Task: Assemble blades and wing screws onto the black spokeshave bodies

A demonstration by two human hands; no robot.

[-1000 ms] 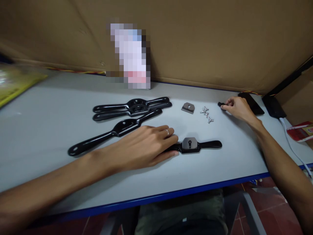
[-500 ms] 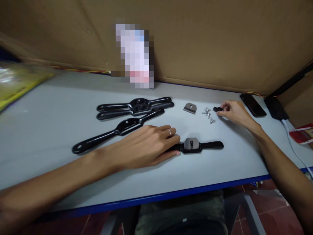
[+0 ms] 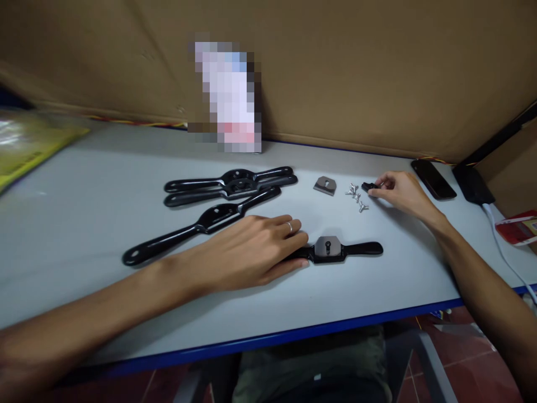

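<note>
My left hand [image 3: 251,252] lies over the left handle of a black spokeshave [image 3: 335,249] near the table's front, fingers curled onto it. A grey blade plate with a screw sits at that tool's middle. My right hand [image 3: 398,192] pinches a small black part [image 3: 368,187] at the back right, right beside several silver wing screws [image 3: 356,197]. A loose grey blade [image 3: 324,185] lies left of the screws. Three bare black spokeshave bodies [image 3: 229,184] lie further left, two stacked and one [image 3: 201,224] angled toward me.
The grey table [image 3: 104,168] has a blue front edge, with a cardboard wall behind it. A black phone [image 3: 433,179] and a black charger with a white cable [image 3: 474,187] lie at the far right. A yellow packet [image 3: 29,143] sits far left. A blurred-out upright object [image 3: 229,95] stands at the back.
My right hand has slid left along the table with the small black part, from beside the phone to right next to the wing screws. My left hand has stayed on the spokeshave handle.
</note>
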